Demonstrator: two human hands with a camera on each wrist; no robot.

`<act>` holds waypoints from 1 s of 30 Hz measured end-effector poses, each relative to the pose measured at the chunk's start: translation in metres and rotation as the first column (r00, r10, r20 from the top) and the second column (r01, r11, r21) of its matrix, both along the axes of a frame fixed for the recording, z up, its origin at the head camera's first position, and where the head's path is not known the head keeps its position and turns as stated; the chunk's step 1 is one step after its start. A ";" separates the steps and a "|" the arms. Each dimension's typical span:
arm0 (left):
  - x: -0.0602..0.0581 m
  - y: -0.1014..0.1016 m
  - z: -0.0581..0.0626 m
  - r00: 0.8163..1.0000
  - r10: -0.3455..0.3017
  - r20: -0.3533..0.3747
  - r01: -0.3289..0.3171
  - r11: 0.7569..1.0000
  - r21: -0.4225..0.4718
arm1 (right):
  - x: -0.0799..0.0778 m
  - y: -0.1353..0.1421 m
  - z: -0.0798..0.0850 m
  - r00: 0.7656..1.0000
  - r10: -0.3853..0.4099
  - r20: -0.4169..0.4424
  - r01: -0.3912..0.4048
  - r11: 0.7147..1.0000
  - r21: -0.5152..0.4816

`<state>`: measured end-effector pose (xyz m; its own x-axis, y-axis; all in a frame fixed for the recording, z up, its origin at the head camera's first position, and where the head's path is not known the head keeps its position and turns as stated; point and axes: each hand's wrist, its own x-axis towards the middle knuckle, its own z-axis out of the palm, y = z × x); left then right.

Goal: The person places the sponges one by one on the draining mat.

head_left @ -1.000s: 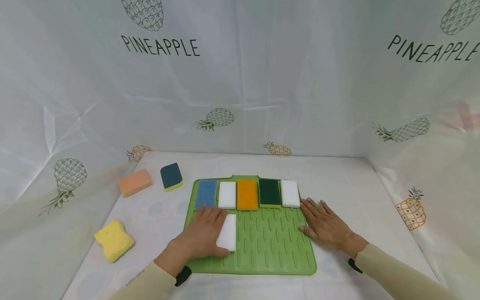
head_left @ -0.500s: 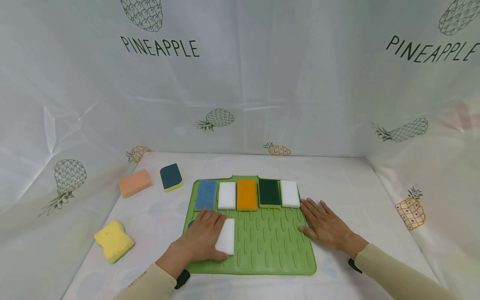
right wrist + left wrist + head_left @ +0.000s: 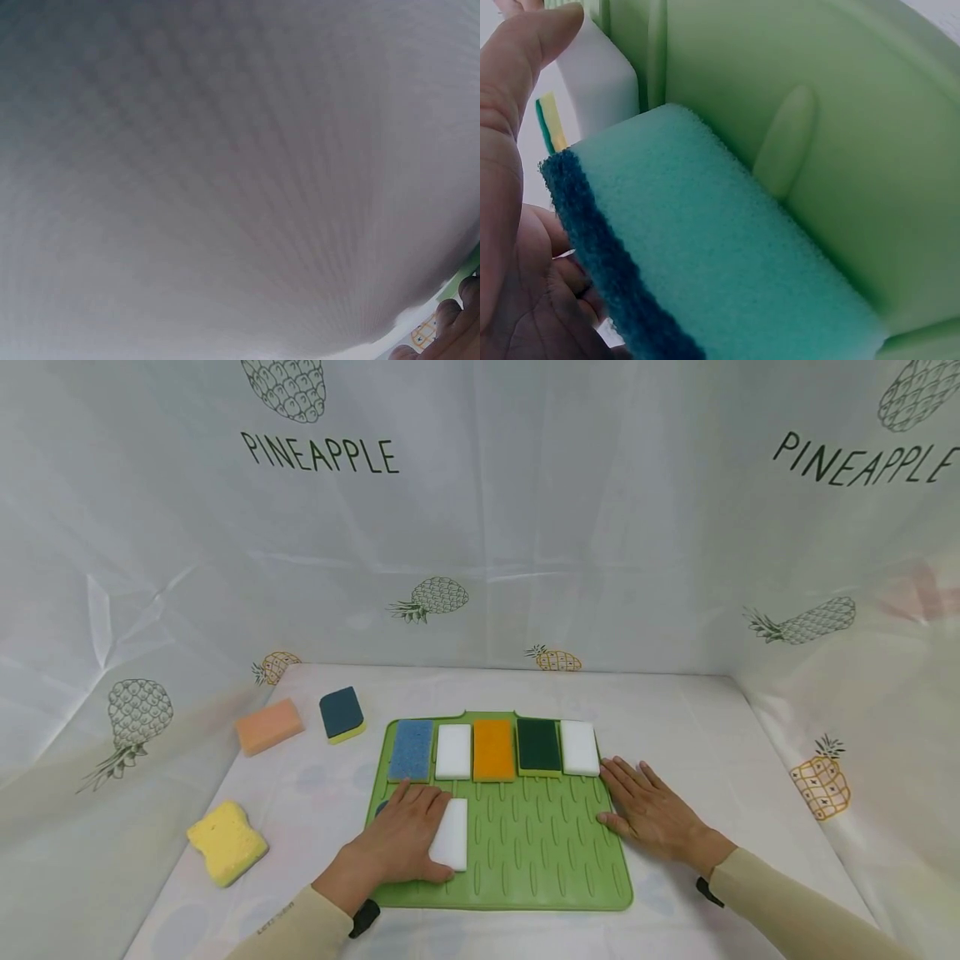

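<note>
On the green ridged mat (image 3: 540, 843), my left hand (image 3: 405, 831) lies over a white sponge (image 3: 452, 835). Its thumb is at the sponge's near end and its fingers reach the far end. Beside it, mostly hidden under the hand in the head view, is a teal sponge (image 3: 720, 232) with a dark blue scouring layer. My right hand (image 3: 656, 810) rests flat with straight fingers along the mat's right edge. Its fingertips are close to the white sponge (image 3: 580, 747) at the end of the back row; the right wrist view is mostly blurred cloth.
Along the mat's back stand a blue sponge (image 3: 411, 750), another white sponge (image 3: 453, 751), an orange sponge (image 3: 494, 750) and a dark green scouring sponge (image 3: 539, 746). Left of the mat lie a peach sponge (image 3: 269, 727), a navy-and-yellow sponge (image 3: 342, 712) and a yellow shaped sponge (image 3: 228, 843).
My left hand and the white sponge have slid slightly toward me and left. A bit of the blue scouring layer now shows past the fingers. The right hand has stayed put.
</note>
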<state>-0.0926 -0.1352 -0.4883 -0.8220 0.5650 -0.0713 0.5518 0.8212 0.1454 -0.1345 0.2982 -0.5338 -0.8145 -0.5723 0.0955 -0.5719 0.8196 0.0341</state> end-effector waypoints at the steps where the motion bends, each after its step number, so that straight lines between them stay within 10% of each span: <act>1: 0.000 0.000 0.000 1.000 -0.001 0.002 0.001 1.000 -0.001 | 0.000 0.000 0.000 1.000 0.000 -0.003 0.000 1.000 -0.003; 30: 0.001 -0.008 0.011 1.000 0.024 -0.006 -0.023 0.999 0.047 | -0.001 -0.002 0.001 0.999 -0.019 0.030 0.018 0.999 0.027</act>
